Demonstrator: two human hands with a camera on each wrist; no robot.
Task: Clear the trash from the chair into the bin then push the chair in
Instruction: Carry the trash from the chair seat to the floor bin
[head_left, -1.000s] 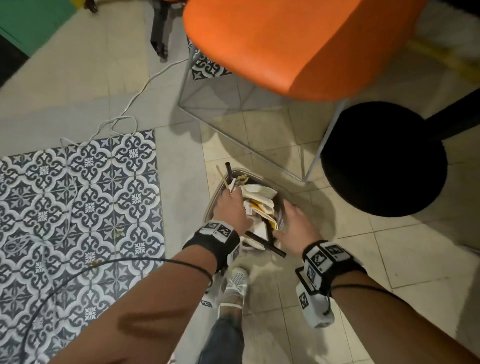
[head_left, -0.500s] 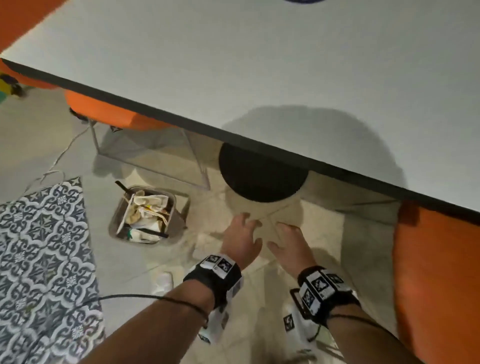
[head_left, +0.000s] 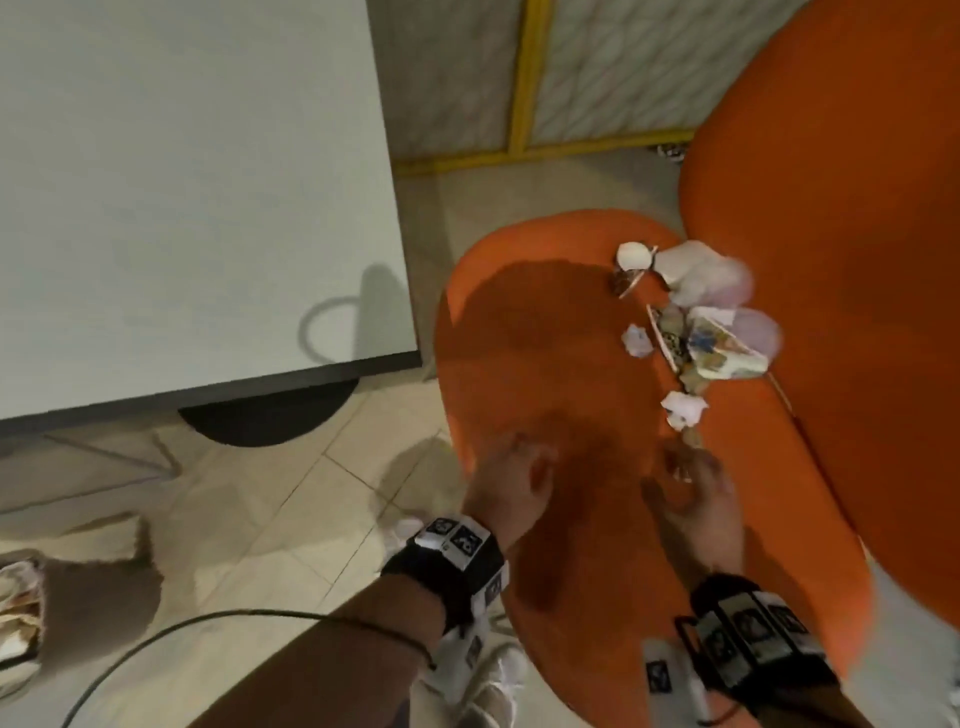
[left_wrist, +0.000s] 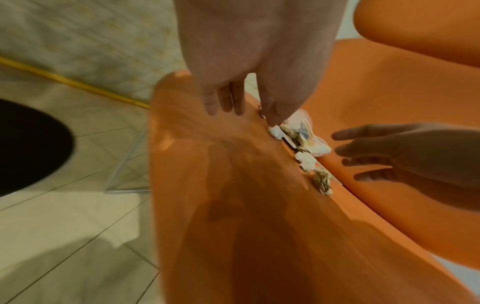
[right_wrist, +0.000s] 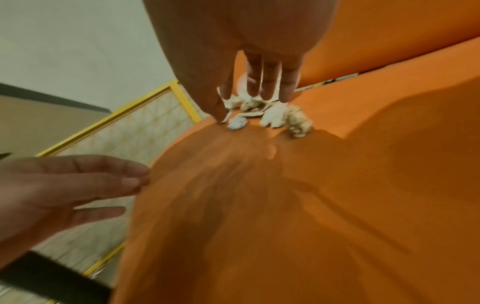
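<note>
An orange chair (head_left: 545, 332) fills the right of the head view, its seat (left_wrist: 233, 185) (right_wrist: 285, 205) below both my hands. Trash (head_left: 696, 322) lies along the crease at the backrest: crumpled white paper, a printed wrapper, thin plastic and brown scraps (left_wrist: 301, 142) (right_wrist: 270, 117). My left hand (head_left: 511, 475) (left_wrist: 226, 102) hovers over the seat's front, fingers straight, holding nothing. My right hand (head_left: 693, 480) (right_wrist: 259, 90) hangs empty with spread fingers just short of the nearest scraps. The bin (head_left: 21, 618), full of trash, shows at the far left edge on the floor.
A white table (head_left: 182, 208) with a dark edge stands left of the chair, its round black base (head_left: 270, 421) on the tiled floor. A yellow-framed panel (head_left: 519, 78) stands behind. A black cable (head_left: 208, 621) trails from my left arm. My shoe (head_left: 483, 680) is beside the seat.
Both hands left the bin, empty, and swung right past the table to above the chair seat. The view turned from the bin to the chair with its trash.
</note>
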